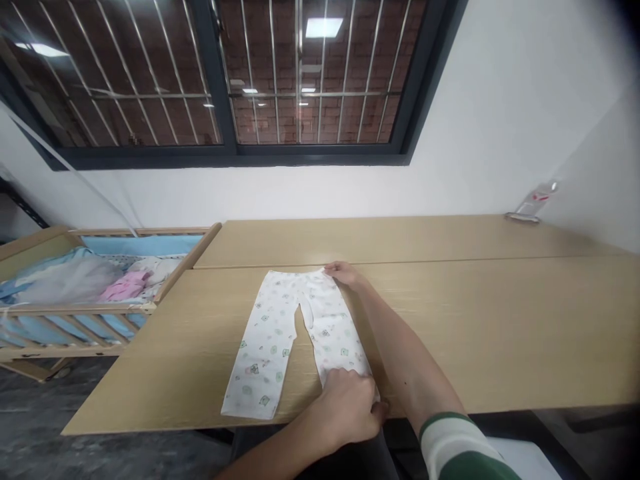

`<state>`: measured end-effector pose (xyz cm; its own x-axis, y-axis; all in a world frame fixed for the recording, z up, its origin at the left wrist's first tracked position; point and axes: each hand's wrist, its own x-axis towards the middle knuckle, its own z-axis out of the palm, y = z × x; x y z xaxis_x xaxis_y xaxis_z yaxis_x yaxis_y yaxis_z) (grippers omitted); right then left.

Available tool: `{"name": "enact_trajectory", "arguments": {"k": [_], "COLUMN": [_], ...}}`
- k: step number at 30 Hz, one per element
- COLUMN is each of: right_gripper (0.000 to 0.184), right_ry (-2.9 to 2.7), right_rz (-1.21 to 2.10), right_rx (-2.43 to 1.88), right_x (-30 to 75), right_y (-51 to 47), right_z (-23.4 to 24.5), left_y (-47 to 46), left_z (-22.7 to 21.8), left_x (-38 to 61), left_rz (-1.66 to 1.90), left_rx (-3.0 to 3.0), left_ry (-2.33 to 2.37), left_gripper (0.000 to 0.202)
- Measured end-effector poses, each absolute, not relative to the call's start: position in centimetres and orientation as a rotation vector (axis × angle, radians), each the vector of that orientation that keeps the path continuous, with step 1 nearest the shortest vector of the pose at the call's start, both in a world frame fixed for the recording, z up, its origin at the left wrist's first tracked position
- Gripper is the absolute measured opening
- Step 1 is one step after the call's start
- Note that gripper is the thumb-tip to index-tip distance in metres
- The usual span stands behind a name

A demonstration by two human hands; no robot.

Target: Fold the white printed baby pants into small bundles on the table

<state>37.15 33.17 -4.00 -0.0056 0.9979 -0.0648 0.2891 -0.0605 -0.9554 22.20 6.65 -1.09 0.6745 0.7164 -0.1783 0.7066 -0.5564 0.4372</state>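
A small pair of white baby trousers (273, 333) with a green print lies flat on the wooden table (500, 320), waistband at the far side, legs toward me. My right hand (343, 273) reaches across and pinches the waistband's right corner. My left hand (347, 407) is closed on the cuff of the right trouser leg near the table's front edge. The left trouser leg lies free.
A wooden baby cot (75, 313) with blue lining, pink clothes and other fabric stands left of the table. A clear plastic item (533, 203) sits at the far right against the white wall. A dark-framed window is above.
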Motion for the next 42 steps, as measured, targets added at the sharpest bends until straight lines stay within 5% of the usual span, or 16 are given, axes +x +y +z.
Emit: {"name": "enact_trajectory", "arguments": {"k": [14, 27, 42], "right_gripper": [0.030, 0.033, 0.017], "right_ry": [-1.357, -1.328, -1.823], "right_rz": [1.133, 0.968, 0.606], "right_rx": [-1.447, -1.409, -1.590], "right_x": [37.2, 30.4, 15.9], "right_y": [32.5, 33.3, 34.3], "right_z": [-3.3, -0.9, -2.8], "left_y": [6.3, 2.9, 0.6], "left_z": [-0.3, 0.0, -4.8], "left_x": [21.1, 10.8, 1.1], "left_rz": [0.305, 0.968, 1.035], "left_rx": [2.232, 1.353, 1.313], "left_ry": [1.188, 0.992, 1.343], "left_gripper": [0.023, 0.041, 0.052]}}
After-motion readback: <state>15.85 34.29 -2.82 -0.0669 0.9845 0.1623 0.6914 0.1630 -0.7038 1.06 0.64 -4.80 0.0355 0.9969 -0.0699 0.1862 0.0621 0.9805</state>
